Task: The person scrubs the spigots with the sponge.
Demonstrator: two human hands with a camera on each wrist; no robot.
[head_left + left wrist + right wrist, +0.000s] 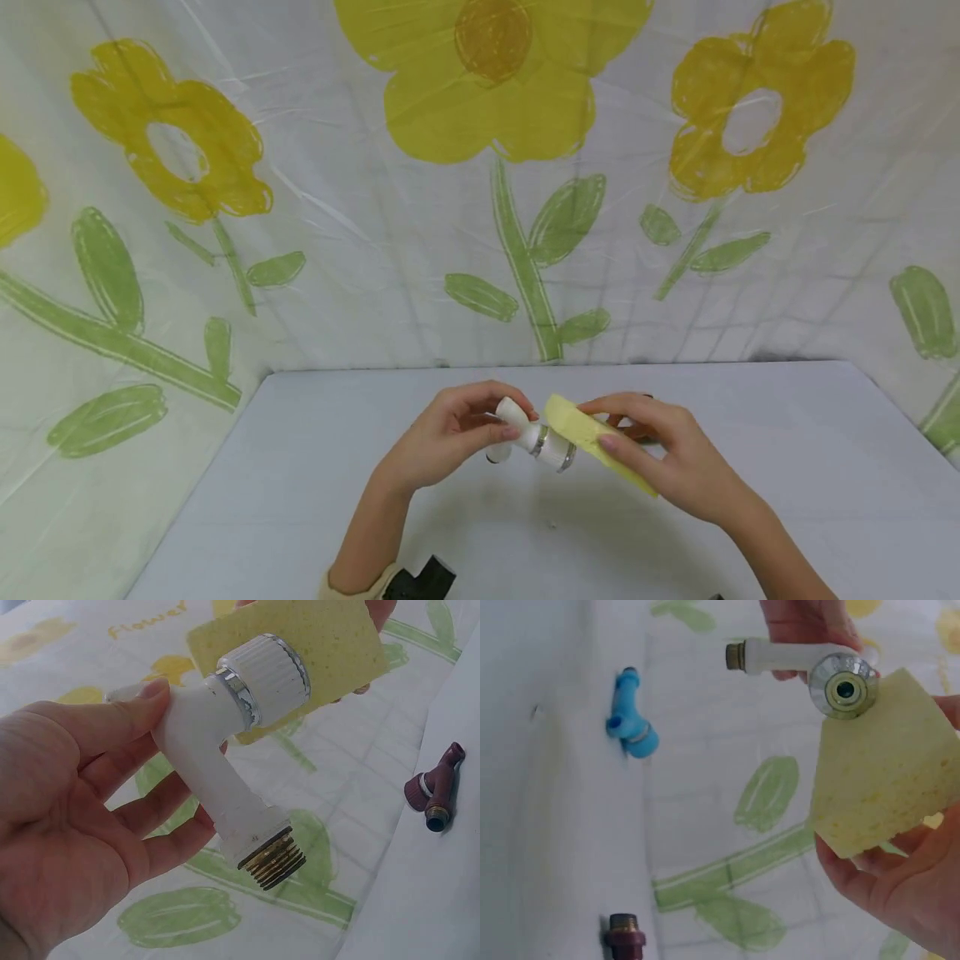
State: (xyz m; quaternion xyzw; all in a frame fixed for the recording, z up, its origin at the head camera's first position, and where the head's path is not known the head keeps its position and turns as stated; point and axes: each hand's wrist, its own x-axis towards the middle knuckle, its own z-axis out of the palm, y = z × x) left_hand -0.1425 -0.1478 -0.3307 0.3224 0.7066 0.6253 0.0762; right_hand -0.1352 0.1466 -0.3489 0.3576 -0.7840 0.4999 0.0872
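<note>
A white plastic water tap [199, 739] with a ribbed knob, chrome rings and a brass threaded end is held up over the table. My left hand [450, 437] pinches it by the body between thumb and fingers. In my right hand [686, 458] is a pale yellow rectangular sponge [588, 429], gripped along its edges. The sponge's flat face lies right at the tap's knob, overlapping it in the left wrist view. From the right wrist view, the round chrome end of the knob [844, 686] shows at the sponge's corner.
A maroon tap [439, 787] lies on the white table [300, 508]. The right wrist view also shows a blue tap [632, 716] on the tabletop. Behind the table hangs a white sheet [360, 275] printed with yellow flowers. A black wrist camera [420, 579] sits on the left forearm.
</note>
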